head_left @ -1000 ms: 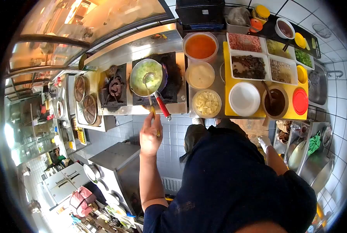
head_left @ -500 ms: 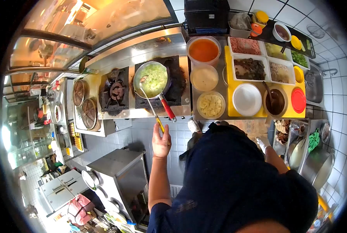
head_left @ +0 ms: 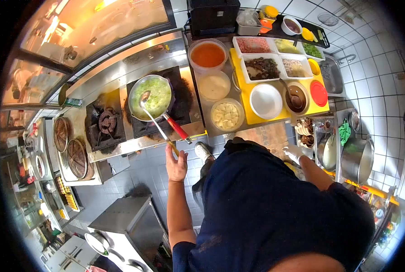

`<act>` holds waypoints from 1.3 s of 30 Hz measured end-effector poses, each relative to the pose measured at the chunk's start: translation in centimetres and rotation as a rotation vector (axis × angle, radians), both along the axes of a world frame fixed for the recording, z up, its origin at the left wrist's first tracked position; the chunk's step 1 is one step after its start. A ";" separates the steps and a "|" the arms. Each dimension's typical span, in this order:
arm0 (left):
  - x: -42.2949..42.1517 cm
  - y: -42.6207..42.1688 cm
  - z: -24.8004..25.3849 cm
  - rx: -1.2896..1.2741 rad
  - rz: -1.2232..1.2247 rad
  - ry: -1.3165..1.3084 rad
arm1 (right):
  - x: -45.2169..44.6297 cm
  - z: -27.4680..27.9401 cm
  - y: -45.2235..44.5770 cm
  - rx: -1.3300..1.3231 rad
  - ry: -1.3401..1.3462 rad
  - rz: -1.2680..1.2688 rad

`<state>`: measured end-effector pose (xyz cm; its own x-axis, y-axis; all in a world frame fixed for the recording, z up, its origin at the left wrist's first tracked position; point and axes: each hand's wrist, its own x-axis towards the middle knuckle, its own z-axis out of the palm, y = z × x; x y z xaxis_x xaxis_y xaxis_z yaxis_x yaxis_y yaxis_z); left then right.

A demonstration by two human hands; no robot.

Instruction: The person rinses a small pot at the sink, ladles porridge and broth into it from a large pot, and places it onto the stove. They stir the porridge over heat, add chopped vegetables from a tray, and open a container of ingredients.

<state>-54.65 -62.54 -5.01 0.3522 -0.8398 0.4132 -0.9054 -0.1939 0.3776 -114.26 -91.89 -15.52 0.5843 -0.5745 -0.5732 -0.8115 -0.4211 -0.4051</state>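
My bare left hand [head_left: 176, 167] grips the yellow end of a long metal ladle [head_left: 149, 115]. The ladle's bowl rests in a pan [head_left: 170, 105] of chopped pale-green vegetables [head_left: 155, 96] in liquid, on the right-hand burner. The pan's red handle [head_left: 177, 128] points toward me, just beyond my left fingers and untouched. My right hand [head_left: 294, 154], in a white glove, hangs low at my right side below the counter edge. Its fingers look loosely extended and it holds nothing visible.
A bare burner [head_left: 107, 122] lies left of the pan. Tubs with red liquid [head_left: 208, 55] and pale slices [head_left: 227, 114] stand right of the stove. A yellow board [head_left: 244, 93] bears ingredient trays, a white bowl [head_left: 266, 101] and a dark sauce tub [head_left: 297, 97]. A steel cabinet [head_left: 121, 217] stands at lower left.
My view has turned, so the stove and counter sit further left. The ladle's bowl shows more clearly in the pan. The gloved right hand appears further out from my body.
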 end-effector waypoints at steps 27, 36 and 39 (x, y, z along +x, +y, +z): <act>-9.3 -17.1 13.4 0.171 -0.221 0.084 | 44.6 11.5 -14.8 -0.015 -0.374 -0.100; -10.9 -17.7 15.3 0.123 -0.193 0.175 | 44.6 8.1 -14.7 -0.126 -0.513 -0.005; -11.4 -17.5 15.7 0.107 -0.172 0.221 | 44.9 7.7 -14.5 -0.044 -0.535 -0.098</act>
